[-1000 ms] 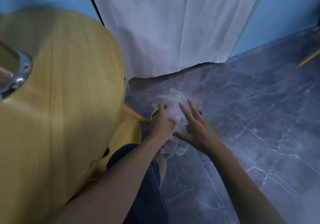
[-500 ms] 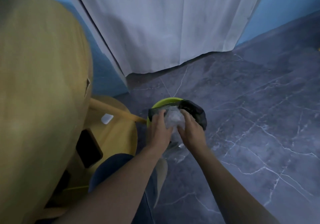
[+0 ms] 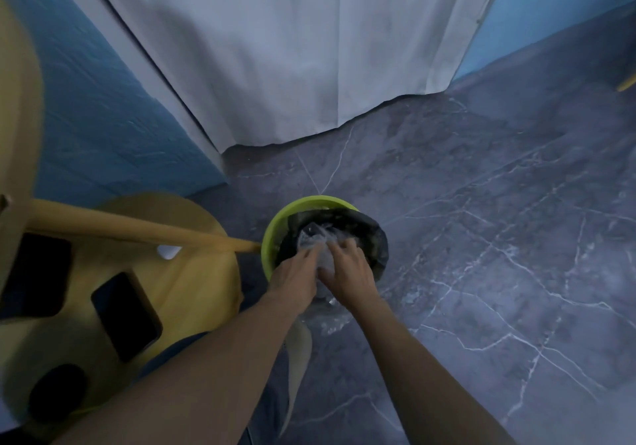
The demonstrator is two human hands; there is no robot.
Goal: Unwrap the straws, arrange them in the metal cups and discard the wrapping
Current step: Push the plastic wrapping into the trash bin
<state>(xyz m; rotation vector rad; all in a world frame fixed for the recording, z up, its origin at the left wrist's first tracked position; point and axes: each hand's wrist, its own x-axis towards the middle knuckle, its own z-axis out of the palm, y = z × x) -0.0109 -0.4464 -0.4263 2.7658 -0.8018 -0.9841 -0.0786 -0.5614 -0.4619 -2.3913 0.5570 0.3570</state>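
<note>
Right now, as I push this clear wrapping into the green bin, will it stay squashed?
The wrapping looks thin and crumpled, so probably floppy, light, and apt to puff back up once your left hand and right hand lift. A loose tail seems to hang outside the bin, so it may slip out.

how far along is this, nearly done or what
Last step, it seems. The left hand and right hand press the wrapping into the green bin; part hangs outside the rim and needs tucking in. The cups and straws are out of view, so arranging can't be checked.
</note>
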